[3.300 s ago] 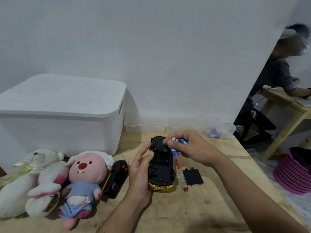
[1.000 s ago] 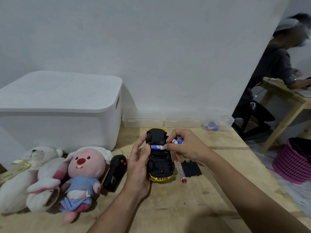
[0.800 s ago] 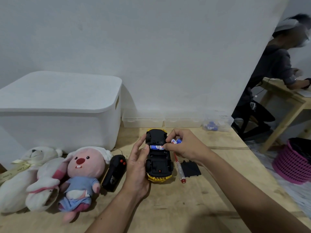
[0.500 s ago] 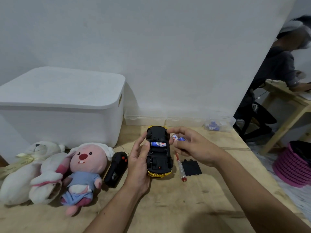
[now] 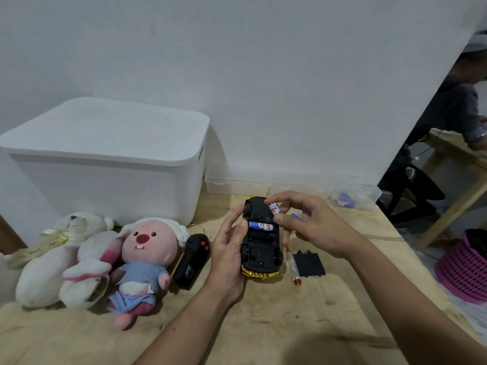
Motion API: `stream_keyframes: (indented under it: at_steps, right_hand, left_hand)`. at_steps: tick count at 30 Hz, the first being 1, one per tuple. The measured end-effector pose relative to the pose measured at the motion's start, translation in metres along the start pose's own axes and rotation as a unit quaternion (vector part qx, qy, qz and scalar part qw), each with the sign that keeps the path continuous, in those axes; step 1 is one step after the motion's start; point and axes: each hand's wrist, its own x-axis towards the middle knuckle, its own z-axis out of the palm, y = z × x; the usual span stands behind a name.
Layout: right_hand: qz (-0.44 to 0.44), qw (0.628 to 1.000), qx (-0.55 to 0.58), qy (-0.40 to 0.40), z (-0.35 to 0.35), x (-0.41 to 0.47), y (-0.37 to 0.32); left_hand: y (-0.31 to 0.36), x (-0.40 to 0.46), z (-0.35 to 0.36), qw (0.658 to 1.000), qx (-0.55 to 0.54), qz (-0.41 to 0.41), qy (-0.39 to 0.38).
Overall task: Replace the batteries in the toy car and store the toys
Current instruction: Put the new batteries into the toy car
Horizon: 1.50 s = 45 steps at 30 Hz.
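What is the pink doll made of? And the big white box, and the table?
The pink doll looks like soft plush fabric: its surface is fuzzy and its shape squashy. The big white box seems to be matte plastic, smooth with rounded moulded corners. The table looks like bare, unvarnished wood, probably plywood, since pale grain lines and small marks show.

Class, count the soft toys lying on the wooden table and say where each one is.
3, all at the table's left, before the white storage box: a white bear leftmost, a white plush with pink trim beside it, and a pink-faced plush in blue nearest the black remote.
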Motion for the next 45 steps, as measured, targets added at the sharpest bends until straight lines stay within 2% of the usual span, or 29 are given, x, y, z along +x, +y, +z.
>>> stream_keyframes:
  at_steps: [3,13,21,30,33,45]
  right_hand:
    - [-0.014,0.999,-0.047,0.024,0.003,0.006,0.0]
    - [-0.07,0.983,-0.171,0.012,0.017,0.011,0.014]
    - [-0.13,0.943,-0.304,-0.025,0.01,0.015,0.014]
    - [-0.173,0.938,-0.3,-0.026,0.016,0.014,0.011]
    - [-0.165,0.923,-0.345,-0.047,0.012,0.015,0.013]
    - [-0.145,0.905,-0.387,-0.101,0.006,0.022,0.013]
  left_hand:
    - [0.001,0.0,-0.001,1.0,0.0,-0.006,-0.007]
    - [0.002,-0.002,0.003,1.0,-0.011,-0.014,-0.007]
    - [0.002,-0.003,0.002,1.0,-0.004,-0.022,-0.011]
    - [0.003,-0.004,0.003,1.0,-0.004,-0.025,-0.014]
    - [0.003,-0.004,0.004,1.0,0.0,-0.027,-0.014]
    - [0.003,-0.003,0.001,0.999,-0.01,-0.049,-0.012]
